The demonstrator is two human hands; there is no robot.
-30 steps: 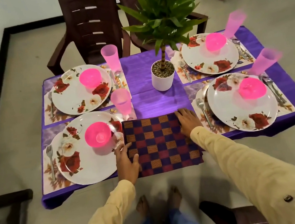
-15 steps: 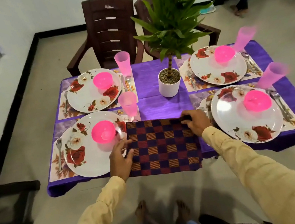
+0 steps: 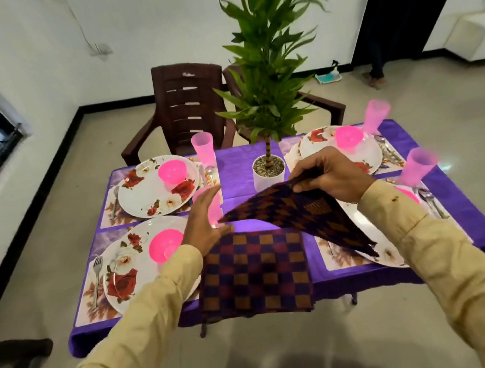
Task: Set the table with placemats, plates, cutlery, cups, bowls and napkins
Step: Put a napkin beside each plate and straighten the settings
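The right hand (image 3: 330,177) pinched the far edge of a checked napkin (image 3: 295,217), held in the air over the napkin stack (image 3: 253,272) at the near middle edge of the worktop (image 3: 236,169). The left hand (image 3: 206,220), fingers straight and spread, was at the napkin's left tip.

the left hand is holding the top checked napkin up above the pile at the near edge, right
Not the left: in the head view the right hand pinches the raised purple-and-orange checked cloth napkin above the pile; the left hand is open.
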